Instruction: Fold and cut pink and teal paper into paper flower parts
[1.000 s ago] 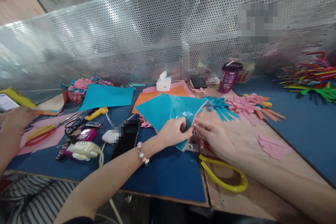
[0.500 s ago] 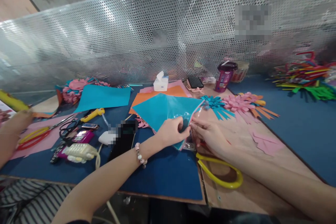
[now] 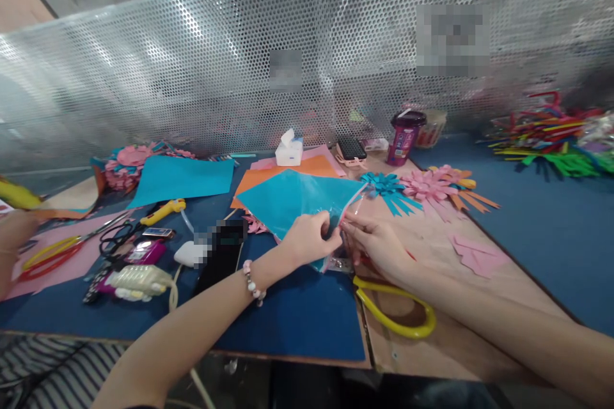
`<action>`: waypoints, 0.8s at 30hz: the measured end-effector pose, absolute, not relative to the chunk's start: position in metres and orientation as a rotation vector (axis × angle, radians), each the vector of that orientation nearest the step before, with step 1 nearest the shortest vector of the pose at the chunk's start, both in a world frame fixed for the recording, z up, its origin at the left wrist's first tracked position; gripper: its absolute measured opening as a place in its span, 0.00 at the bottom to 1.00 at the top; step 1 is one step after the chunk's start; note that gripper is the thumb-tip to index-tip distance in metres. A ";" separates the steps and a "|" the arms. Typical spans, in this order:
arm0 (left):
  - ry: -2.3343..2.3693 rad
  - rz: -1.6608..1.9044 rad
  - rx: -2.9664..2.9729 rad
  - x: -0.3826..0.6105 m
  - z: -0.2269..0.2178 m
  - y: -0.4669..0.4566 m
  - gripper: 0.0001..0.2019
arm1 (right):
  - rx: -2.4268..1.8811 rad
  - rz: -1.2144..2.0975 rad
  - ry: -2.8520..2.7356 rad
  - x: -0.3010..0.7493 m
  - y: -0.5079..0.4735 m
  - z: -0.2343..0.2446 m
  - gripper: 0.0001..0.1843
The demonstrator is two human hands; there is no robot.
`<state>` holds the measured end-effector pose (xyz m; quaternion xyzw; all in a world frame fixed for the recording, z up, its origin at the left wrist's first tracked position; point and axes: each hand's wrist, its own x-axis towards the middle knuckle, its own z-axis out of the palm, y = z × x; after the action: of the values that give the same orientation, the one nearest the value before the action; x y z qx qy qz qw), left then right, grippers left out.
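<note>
My left hand (image 3: 307,238) pinches the near edge of a clear plastic sleeve of blue paper (image 3: 292,201) with a pink rim. A bead bracelet sits on that wrist. My right hand (image 3: 378,244) pinches the same edge from the right, fingers pressed together at the sleeve's opening. The sleeve lies tilted over an orange sheet (image 3: 288,172). Yellow-handled scissors (image 3: 396,307) rest under my right forearm.
Blue paper flower (image 3: 384,184) and pink flower (image 3: 429,185) lie right of the sleeve. A tissue box (image 3: 288,152), a purple cup (image 3: 403,135), a phone (image 3: 221,252) and more scissors (image 3: 115,239) are around. Another person's hand (image 3: 14,236) is at far left. A perforated metal screen (image 3: 307,51) stands behind.
Both hands and the sleeve have stayed together, pinching the same edge; the view has shifted slightly left and up. The other person's hand at far left has drawn toward the frame edge.
</note>
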<state>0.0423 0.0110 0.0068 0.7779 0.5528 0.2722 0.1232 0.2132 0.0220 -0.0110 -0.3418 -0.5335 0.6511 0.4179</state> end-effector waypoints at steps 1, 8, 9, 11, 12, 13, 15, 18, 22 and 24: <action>1.612 0.791 2.268 0.042 0.007 0.011 0.14 | -0.856 1.629 -1.346 0.213 0.022 -0.012 0.31; 1.609 0.792 2.298 0.043 0.006 0.012 0.13 | -0.853 1.654 -1.327 0.213 0.022 -0.010 0.32; 1.606 0.789 2.300 0.043 0.006 0.012 0.13 | -0.853 1.662 -1.320 0.213 0.022 -0.010 0.32; 1.604 0.786 2.305 0.043 0.006 0.013 0.13 | -0.855 1.671 -1.314 0.213 0.021 -0.009 0.32; 1.604 0.788 2.306 0.043 0.005 0.013 0.13 | -0.855 1.671 -1.314 0.213 0.021 -0.009 0.31; 1.602 0.790 2.307 0.043 0.005 0.013 0.13 | -0.850 1.670 -1.315 0.213 0.021 -0.009 0.31; 1.594 0.795 2.306 0.042 0.005 0.013 0.14 | -0.842 1.668 -1.316 0.214 0.021 -0.008 0.30; 1.582 0.798 2.314 0.042 0.005 0.014 0.14 | -0.844 1.665 -1.321 0.214 0.020 -0.007 0.28; 1.597 0.780 2.320 0.043 0.007 0.014 0.13 | -0.838 1.659 -1.349 0.214 0.020 -0.006 0.25; 1.604 0.772 2.315 0.043 0.008 0.014 0.13 | -0.838 1.655 -1.351 0.214 0.020 -0.006 0.26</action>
<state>0.0433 0.0136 0.0080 0.7879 0.5458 0.2629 0.1106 0.2140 0.0199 -0.0055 -0.3328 -0.5367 0.6574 0.4110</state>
